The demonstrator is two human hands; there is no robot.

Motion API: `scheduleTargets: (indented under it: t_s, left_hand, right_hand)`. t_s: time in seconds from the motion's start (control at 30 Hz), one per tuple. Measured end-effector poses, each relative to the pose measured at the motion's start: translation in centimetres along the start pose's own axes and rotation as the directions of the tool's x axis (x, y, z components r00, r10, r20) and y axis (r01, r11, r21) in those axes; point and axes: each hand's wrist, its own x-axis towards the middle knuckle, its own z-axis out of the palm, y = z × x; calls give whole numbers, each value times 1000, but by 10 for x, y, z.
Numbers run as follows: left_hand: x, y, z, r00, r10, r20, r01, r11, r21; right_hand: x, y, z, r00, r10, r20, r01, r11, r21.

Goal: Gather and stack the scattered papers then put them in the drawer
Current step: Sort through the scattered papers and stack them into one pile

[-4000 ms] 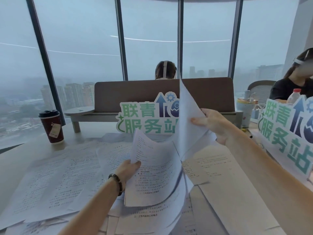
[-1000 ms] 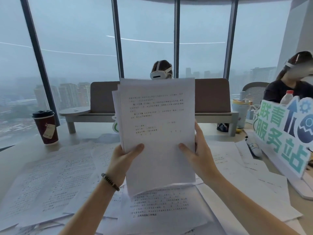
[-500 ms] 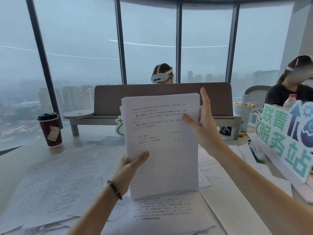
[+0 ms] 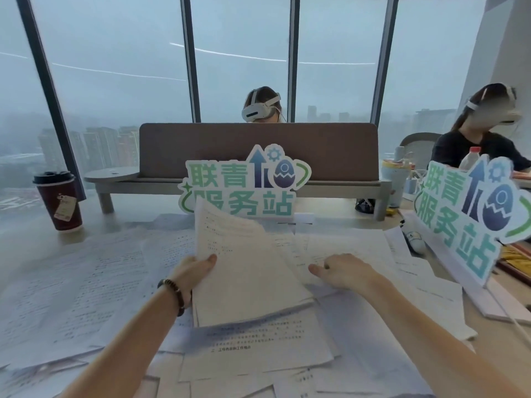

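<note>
My left hand, with a bead bracelet on its wrist, grips the left edge of a gathered stack of printed papers, thumb on top; the stack tilts up and away from me above the table. My right hand is off the stack and lies palm down on a loose sheet to its right, fingers curled at the sheet's edge. Several more loose sheets cover the table on the left, in front and on the right. No drawer is in view.
A dark red lidded coffee cup stands far left. A green-lettered sign stands behind the papers, a second sign at the right. A brown desk divider is behind. Two seated people with headsets, bottles and a cup are beyond.
The stack, held upright in both hands, has dropped and tilted flat toward the table. My right hand let go of it and came down onto a loose sheet on the right.
</note>
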Motion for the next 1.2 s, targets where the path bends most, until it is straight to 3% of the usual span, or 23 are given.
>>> scheduleTargets:
  t_s: [0.13,0.27,0.43,0.77,0.97,1.1,1.2]
  left_hand:
    - [4,-6,0,999,-26,-30,32,980,198]
    - [2,-5,3,999,-35,-18,38,976,216]
    - [-4,-3,6,1000,-22,8,20,976,215]
    - [-4,1,1,999,-44,-20,45,998,35]
    - [-5,1,2,999,-49,-17,49,998,24]
    - [-6,1,3,999,-43,-8,43,997,68]
    - [-5,1,2,1000,-24,-19,27,992,125]
  right_hand:
    - [6,-7,10,991,-99,-90,107,990,91]
    - [4,-11,14,980,-67,-185,109,967,228]
    - [1,-12,8,987,4,-158,90,807,584]
    - [3,-1,4,986,78,-147,60,661,748]
    - [4,5,1,988,121,-99,-16,711,703]
    - [3,1,5,984,87,-156,33,767,641]
    - [3,5,0,971,101,-215,73,736,673]
